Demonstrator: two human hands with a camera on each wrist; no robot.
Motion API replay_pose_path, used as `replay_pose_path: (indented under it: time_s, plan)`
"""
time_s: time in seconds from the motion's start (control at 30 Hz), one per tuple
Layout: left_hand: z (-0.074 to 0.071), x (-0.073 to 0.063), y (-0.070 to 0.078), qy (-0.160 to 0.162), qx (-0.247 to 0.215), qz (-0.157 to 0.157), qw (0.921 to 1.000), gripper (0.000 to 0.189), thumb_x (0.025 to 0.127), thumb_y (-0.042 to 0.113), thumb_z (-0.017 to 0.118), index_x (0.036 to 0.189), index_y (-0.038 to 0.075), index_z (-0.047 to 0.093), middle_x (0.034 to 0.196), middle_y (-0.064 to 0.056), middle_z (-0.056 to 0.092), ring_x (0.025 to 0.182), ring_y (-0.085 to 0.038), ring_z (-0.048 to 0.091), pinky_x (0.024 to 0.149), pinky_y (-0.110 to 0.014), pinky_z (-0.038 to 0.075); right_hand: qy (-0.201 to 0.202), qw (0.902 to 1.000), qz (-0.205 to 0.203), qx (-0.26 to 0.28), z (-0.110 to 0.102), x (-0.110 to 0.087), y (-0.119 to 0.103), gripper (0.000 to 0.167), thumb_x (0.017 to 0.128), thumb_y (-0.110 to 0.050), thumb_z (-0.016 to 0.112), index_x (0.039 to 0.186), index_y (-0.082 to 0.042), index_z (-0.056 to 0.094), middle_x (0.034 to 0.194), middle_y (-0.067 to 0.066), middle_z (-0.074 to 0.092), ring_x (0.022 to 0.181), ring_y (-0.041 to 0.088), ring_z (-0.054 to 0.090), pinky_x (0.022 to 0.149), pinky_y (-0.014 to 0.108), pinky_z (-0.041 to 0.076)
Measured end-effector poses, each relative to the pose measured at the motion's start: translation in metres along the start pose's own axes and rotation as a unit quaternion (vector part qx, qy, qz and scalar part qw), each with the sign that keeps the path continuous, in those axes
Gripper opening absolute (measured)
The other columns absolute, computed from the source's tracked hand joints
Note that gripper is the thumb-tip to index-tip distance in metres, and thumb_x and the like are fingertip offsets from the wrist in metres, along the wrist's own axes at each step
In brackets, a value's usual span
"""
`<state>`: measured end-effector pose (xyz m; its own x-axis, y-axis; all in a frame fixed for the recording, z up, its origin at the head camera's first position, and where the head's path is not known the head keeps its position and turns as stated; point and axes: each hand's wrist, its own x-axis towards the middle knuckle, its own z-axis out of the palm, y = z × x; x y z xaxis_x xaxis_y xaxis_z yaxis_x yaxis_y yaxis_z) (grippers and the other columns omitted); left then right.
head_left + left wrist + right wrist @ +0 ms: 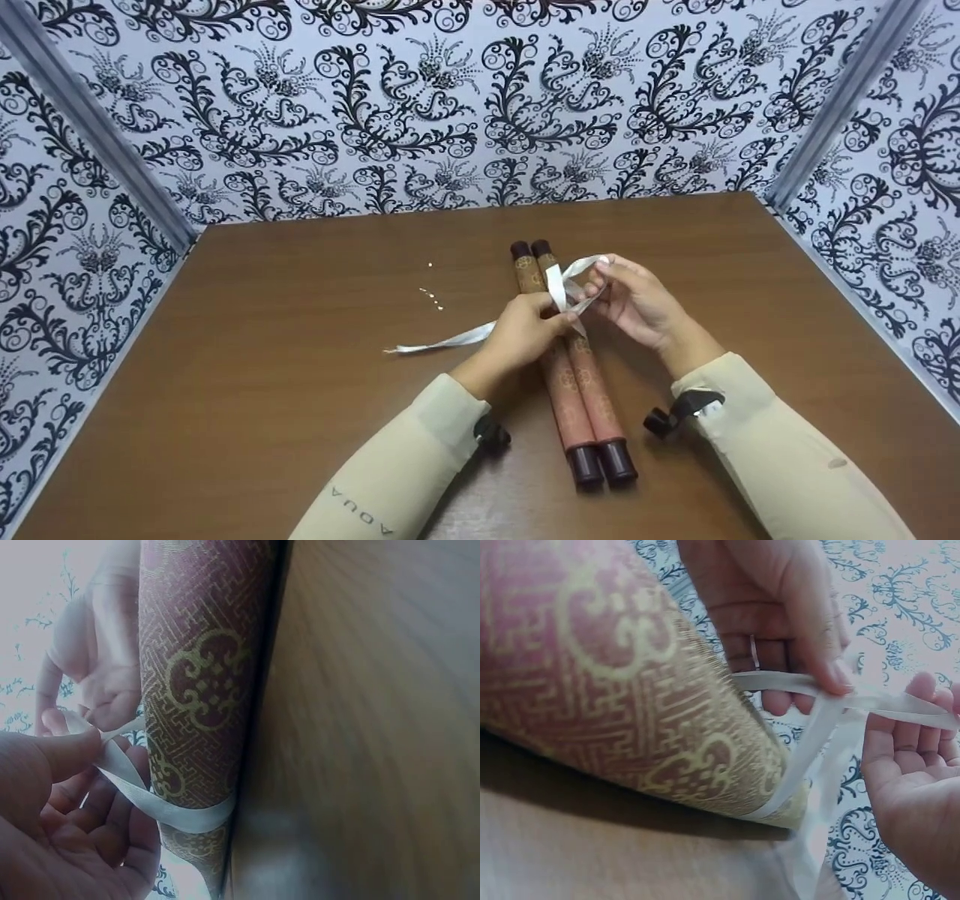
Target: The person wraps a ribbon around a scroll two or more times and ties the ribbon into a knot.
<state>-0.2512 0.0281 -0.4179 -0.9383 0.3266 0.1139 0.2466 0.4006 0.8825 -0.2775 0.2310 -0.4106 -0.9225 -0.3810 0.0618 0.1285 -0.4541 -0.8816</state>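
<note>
Two brocade-covered scroll rolls (589, 390) lie side by side on the table, reddish-brown with gold medallions and dark end caps. A white ribbon (555, 286) wraps around them near their far part. My left hand (519, 330) lies over the rolls and pinches the ribbon where its strands cross, the thumb on top in the left wrist view. On the right, my right hand (639, 309) holds a raised loop of ribbon between its fingers. In the right wrist view the ribbon (806, 754) stretches between both hands. One loose tail (446, 340) of ribbon extends left across the table.
Small white bits (435, 298) are scattered on the brown table (300, 285), left of the rolls. Patterned black-and-white panels (405, 97) stand behind the table and on both sides. Black straps (682, 412) sit around both wrists.
</note>
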Motion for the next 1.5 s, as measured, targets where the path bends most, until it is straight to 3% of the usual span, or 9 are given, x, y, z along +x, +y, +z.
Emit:
replay_pose_path:
  time_s: [0.33,0.53,0.7,0.93,1.23,1.37,1.5]
  plan:
    - [-0.001,0.002,-0.002,-0.001,-0.014,0.005,0.9999,0.015,0.099,0.019,0.071,0.099,0.005,0.076,0.077,0.006,0.061,0.068,-0.008,0.052,0.061,-0.019,0.042,0.024,0.9996,0.000,0.014,0.000,-0.004,-0.025,0.020,0.110,-0.019,0.050,0.097,-0.008,0.062,0.073,-0.004,0.050,0.064,0.007,0.044,0.067,0.023,0.046]
    - [-0.001,0.003,-0.001,0.003,-0.021,0.000,0.9998,0.016,0.100,0.020,0.070,0.096,0.005,0.076,0.076,0.006,0.062,0.069,-0.009,0.054,0.062,-0.020,0.043,0.055,0.9983,-0.012,0.018,-0.003,-0.010,-0.045,0.023,0.110,-0.022,0.050,0.094,-0.011,0.063,0.070,-0.006,0.050,0.061,0.006,0.042,0.062,0.021,0.043]
    - [-0.001,0.002,-0.001,-0.002,-0.025,-0.004,0.9997,0.016,0.101,0.020,0.068,0.098,0.006,0.076,0.074,0.007,0.059,0.067,-0.009,0.051,0.060,-0.020,0.041,0.058,0.9975,-0.032,0.024,-0.009,-0.014,-0.058,0.026,0.111,-0.023,0.047,0.093,-0.012,0.063,0.068,-0.007,0.049,0.060,0.005,0.042,0.060,0.019,0.041]
    - [-0.001,0.001,-0.002,0.001,-0.033,-0.004,0.9994,0.015,0.100,0.018,0.068,0.095,0.006,0.075,0.072,0.006,0.058,0.063,-0.008,0.050,0.057,-0.020,0.040,0.057,0.9963,-0.050,0.040,-0.024,-0.020,-0.079,0.021,0.108,-0.020,0.055,0.095,-0.007,0.066,0.069,-0.005,0.053,0.059,0.006,0.044,0.056,0.019,0.044]
    - [0.000,0.000,-0.004,0.001,-0.033,-0.004,0.9995,0.019,0.101,0.020,0.068,0.088,0.006,0.072,0.071,0.007,0.058,0.062,-0.009,0.050,0.057,-0.021,0.040,0.051,0.9965,-0.065,0.019,-0.045,-0.027,-0.095,0.022,0.109,-0.014,0.052,0.097,-0.005,0.068,0.071,-0.002,0.054,0.059,0.007,0.043,0.054,0.019,0.045]
    - [-0.001,0.000,-0.004,0.002,-0.036,-0.006,0.9993,0.020,0.101,0.020,0.068,0.087,0.006,0.071,0.070,0.007,0.057,0.061,-0.008,0.049,0.055,-0.021,0.040,0.067,0.9949,-0.075,0.015,-0.053,-0.030,-0.102,0.024,0.109,-0.012,0.052,0.094,-0.004,0.069,0.070,-0.002,0.055,0.058,0.007,0.045,0.052,0.018,0.044]
    - [0.000,0.000,-0.005,0.004,-0.041,-0.006,0.9991,0.019,0.101,0.021,0.068,0.088,0.007,0.071,0.070,0.007,0.057,0.060,-0.008,0.048,0.055,-0.020,0.039,0.087,0.9935,-0.069,-0.025,-0.065,-0.034,-0.108,0.024,0.107,-0.010,0.054,0.089,-0.004,0.069,0.067,0.000,0.056,0.055,0.008,0.047,0.048,0.017,0.040]
